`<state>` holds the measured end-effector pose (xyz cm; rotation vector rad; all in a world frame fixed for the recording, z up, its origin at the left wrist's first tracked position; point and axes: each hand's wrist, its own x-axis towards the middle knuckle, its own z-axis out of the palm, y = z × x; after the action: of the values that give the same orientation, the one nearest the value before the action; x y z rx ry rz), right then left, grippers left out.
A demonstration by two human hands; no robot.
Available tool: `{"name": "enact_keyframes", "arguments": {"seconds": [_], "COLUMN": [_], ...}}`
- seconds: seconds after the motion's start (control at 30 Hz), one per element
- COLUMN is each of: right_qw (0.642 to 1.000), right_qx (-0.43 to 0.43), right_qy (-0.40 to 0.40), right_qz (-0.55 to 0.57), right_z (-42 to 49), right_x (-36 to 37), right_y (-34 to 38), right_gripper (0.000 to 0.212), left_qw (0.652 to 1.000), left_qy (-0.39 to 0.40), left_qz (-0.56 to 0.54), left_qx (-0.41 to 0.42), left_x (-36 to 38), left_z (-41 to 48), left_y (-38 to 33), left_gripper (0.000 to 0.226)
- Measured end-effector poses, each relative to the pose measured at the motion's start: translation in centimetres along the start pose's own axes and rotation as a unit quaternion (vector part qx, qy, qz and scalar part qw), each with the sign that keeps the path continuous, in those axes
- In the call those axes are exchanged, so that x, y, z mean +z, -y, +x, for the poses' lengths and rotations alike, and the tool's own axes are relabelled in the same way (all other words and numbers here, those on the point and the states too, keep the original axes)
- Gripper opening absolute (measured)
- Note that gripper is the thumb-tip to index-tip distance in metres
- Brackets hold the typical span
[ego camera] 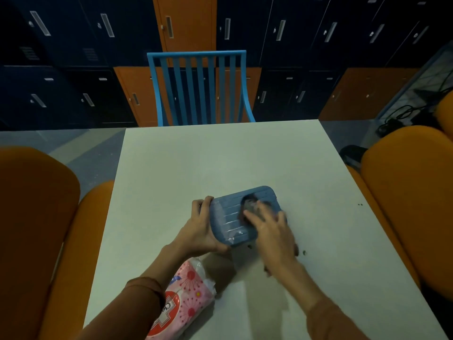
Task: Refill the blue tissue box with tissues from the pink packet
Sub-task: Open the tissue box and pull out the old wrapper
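Left hand (pixel 203 229) grips blue tissue box (pixel 226 217) (right hand (pixel 272 229) on top).

A: Where does the view look from?
B: From the person's head, above the near edge of the white square table (pixel 220 155), facing forward and down.
A: How near?
B: Close: the left hand (pixel 203 229) and right hand (pixel 272 231) meet at the blue ribbed plastic tissue box (pixel 228 217) just below centre.
A: And farther off?
B: A blue slatted chair (pixel 196 55) and dark blue and orange lockers (pixel 282 50) fill the top; the wide lens bends the edges.
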<state>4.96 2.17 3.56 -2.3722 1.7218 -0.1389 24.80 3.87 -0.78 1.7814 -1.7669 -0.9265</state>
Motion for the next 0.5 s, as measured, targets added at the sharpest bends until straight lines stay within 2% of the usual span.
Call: {"name": "enact_keyframes", "arguments": {"seconds": [0.03, 0.1, 0.2, 0.27, 0.37, 0.43, 0.5], "right_qw": [0.999, 0.995, 0.990, 0.992, 0.999, 0.999, 0.999], "right_qx": [0.027, 0.090, 0.110, 0.093, 0.013, -0.037, -0.048], "right_qy": [-0.025, -0.019, -0.008, -0.009, -0.016, -0.008, -0.003], "right_qz": [-0.019, -0.034, -0.083, -0.085, -0.050, -0.024, -0.004], "right_z": [1.2, 3.6, 4.8, 3.7, 0.4, -1.3, -1.0], "right_x": [-0.1, -0.7, -0.8, 0.1, 1.0, 1.2, 0.2], "right_y": [-1.8, -3.5, -1.9, 0.4, 3.3, 3.0, 0.7], "right_gripper": [0.070, 0.069, 0.060, 0.065, 0.074, 0.070, 0.062], "left_qw": [1.000, 1.000, 1.000, 1.000, 1.000, 1.000, 1.000], "left_qy": [0.004, 0.005, -0.001, -0.011, -0.011, -0.007, -0.005], "left_qz": [-0.006, -0.015, -0.015, -0.010, -0.001, -0.003, -0.012], "left_qx": [-0.002, -0.006, -0.005, -0.005, -0.004, -0.006, -0.007], "left_x": [0.1, 0.1, 0.2, 0.4, 0.4, 0.4, 0.3], "left_z": [0.0, -0.1, -0.1, 0.0, 0.0, -0.2, -0.3], "left_y": [-0.1, -0.3, -0.6, -0.8, -0.2, 0.1, -0.1], "left_gripper": [0.123, 0.121, 0.118, 0.118, 0.122, 0.125, 0.123]}}
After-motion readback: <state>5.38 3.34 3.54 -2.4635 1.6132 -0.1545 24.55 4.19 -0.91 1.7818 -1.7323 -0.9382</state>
